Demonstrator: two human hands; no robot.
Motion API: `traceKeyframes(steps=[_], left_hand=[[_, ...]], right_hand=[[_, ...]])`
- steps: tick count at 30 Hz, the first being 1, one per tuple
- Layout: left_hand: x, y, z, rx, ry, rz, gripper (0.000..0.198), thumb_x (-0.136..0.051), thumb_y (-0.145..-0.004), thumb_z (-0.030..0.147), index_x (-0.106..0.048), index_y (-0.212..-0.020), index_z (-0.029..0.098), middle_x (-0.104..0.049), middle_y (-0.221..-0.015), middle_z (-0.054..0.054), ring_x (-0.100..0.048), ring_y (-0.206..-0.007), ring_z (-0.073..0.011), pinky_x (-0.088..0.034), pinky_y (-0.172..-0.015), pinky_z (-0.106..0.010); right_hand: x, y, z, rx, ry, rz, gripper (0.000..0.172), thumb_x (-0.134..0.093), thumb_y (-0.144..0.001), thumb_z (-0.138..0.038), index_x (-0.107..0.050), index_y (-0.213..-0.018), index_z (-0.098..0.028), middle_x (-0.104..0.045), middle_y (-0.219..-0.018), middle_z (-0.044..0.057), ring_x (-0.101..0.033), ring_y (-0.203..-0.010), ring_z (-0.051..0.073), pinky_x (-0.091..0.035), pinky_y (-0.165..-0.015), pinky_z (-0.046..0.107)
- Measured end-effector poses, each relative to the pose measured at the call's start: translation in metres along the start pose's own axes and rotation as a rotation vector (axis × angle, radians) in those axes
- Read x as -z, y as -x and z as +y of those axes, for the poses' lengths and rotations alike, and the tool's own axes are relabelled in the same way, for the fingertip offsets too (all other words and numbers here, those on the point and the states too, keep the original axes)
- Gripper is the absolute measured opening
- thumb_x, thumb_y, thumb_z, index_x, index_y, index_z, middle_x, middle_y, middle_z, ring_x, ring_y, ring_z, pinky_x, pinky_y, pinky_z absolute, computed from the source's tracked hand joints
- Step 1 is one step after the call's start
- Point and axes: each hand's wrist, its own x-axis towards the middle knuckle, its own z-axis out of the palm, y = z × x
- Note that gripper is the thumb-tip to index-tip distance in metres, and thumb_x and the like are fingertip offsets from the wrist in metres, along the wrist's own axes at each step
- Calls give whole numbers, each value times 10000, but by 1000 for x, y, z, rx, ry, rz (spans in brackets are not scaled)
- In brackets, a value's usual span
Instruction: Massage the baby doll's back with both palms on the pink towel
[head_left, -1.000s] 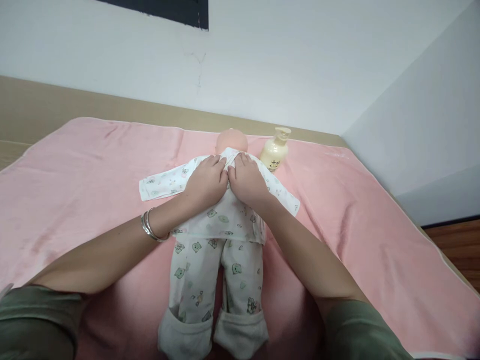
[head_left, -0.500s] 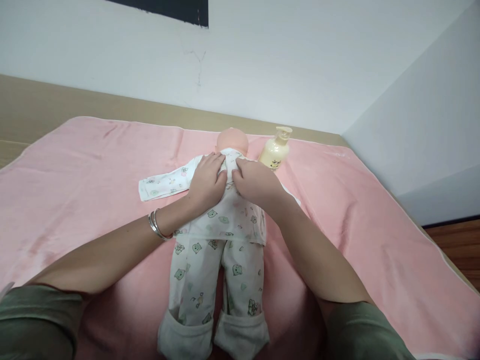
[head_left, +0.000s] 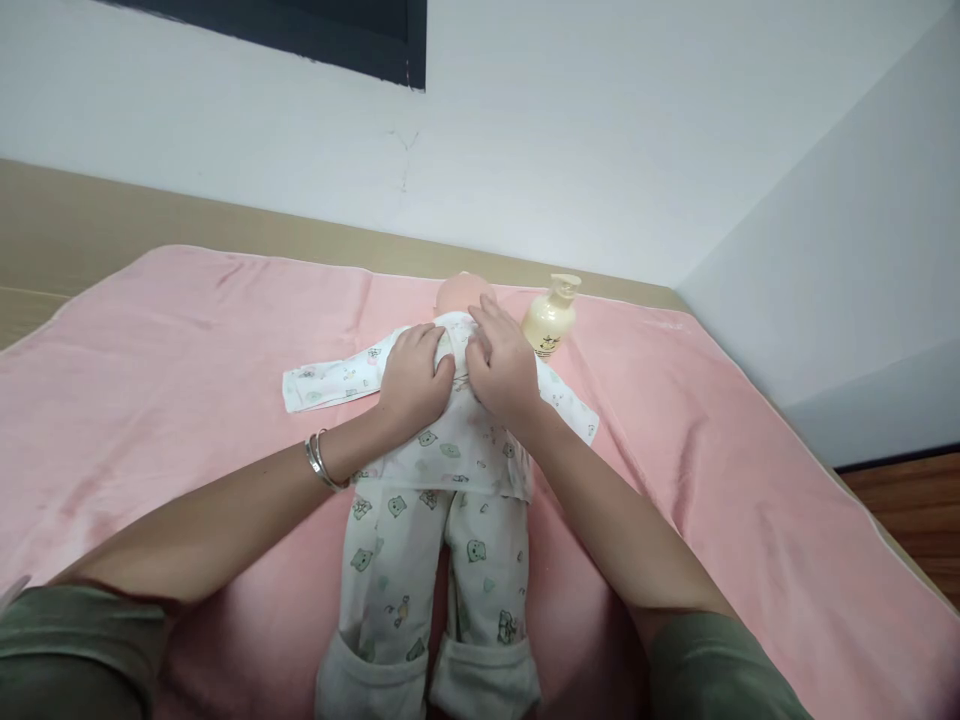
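Note:
A baby doll (head_left: 459,292) lies stretched out with its head away from me; I cannot tell which way it faces. It wears a white printed top (head_left: 450,455) and matching trousers (head_left: 397,580) with thick turned-up cuffs. My left hand (head_left: 414,378) lies on the left shoulder of the top, fingers bent over it and thumb apart, holding nothing. On the other side of the chest part, my right hand (head_left: 508,365) touches the cloth with its fingers stretched toward the doll's head. A cream pump bottle (head_left: 551,318) stands just right of the head.
Under the doll spreads a pink blanket (head_left: 187,360) on a tan bed or mat (head_left: 247,225). White walls (head_left: 562,150) rise behind and to the right. A dark frame (head_left: 375,45) hangs at the top. Wooden floor (head_left: 915,510) shows at the right edge.
My right hand has turned and straightened its fingers toward the doll's head, showing more of the right sleeve. My left hand stays on the shoulder. The view has tilted up slightly.

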Motion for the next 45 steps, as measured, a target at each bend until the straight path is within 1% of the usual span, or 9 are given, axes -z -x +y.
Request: traceKeyframes(steps=[2,8,12,14,19,25,30,41,45], left_hand=[[-1,0,-1,10,-6,-1,516,-410,-909,305,-622,-1334,102,-628,-1393,-164,-549,-1319,-320,-414,-1227,-539],[-2,0,-1,35,-11,14,480,-414,-916,310,-610,-1311,121,-624,-1317,-166,-533,-1299,-323,-426,-1200,-538],[-2,0,-1,42,21,22,475,-433,-895,303,-614,-1300,134,-611,-1296,-156,-529,-1283,-320,-431,-1190,-543],[-3,0,-1,45,31,18,494,-426,-895,308,-615,-1317,136,-603,-1325,-153,-521,-1302,-317,-421,-1205,-533],[-4,-2,-4,36,55,0,533,-403,-899,325,-612,-1347,126,-600,-1407,-159,-511,-1355,-316,-397,-1238,-526],[-3,-2,-4,-5,69,-19,547,-393,-895,306,-610,-1362,119,-601,-1464,-148,-508,-1412,-295,-343,-1288,-513],[-2,-3,-4,22,60,-70,579,-366,-921,325,-585,-1414,114,-566,-1521,-153,-461,-1473,-306,-291,-1312,-541],[-3,-14,-10,21,116,-81,564,-393,-859,316,-636,-1340,151,-622,-1450,-129,-519,-1385,-277,-358,-1270,-507],[-1,-22,-8,51,170,-87,506,-418,-856,333,-686,-1262,194,-672,-1385,-101,-557,-1334,-279,-379,-1250,-516]], right_hand=[[0,1,-1,29,-4,43,537,-338,-970,-171,-565,-1453,-112,-445,-1637,113,-353,-1579,230,-308,-1335,480],[-6,-2,4,-18,3,-213,466,-384,-977,-239,-667,-1325,-111,-567,-1528,156,-455,-1507,298,-352,-1293,546],[4,-2,-1,-55,-48,-51,562,-374,-961,-209,-531,-1491,-112,-425,-1648,126,-357,-1578,246,-320,-1324,490],[5,-1,-2,-40,-6,-44,592,-346,-964,-189,-475,-1534,-94,-354,-1686,129,-276,-1615,237,-262,-1347,488],[2,-1,1,-17,55,-311,549,-317,-987,-203,-558,-1469,-97,-448,-1628,156,-354,-1577,281,-258,-1331,552],[10,-3,-4,-86,21,-100,611,-306,-980,-180,-419,-1576,-106,-295,-1714,111,-197,-1640,233,-224,-1354,499],[-1,0,-1,-11,149,-336,574,-302,-1027,-241,-444,-1556,-68,-339,-1684,179,-268,-1605,340,-221,-1325,580],[6,9,-17,-65,257,-420,589,-258,-1059,-292,-334,-1615,-114,-253,-1716,186,-243,-1601,396,-235,-1276,690],[23,8,-29,-80,270,-515,582,-281,-1047,-263,-337,-1600,-90,-264,-1709,196,-238,-1598,405,-293,-1260,669]])
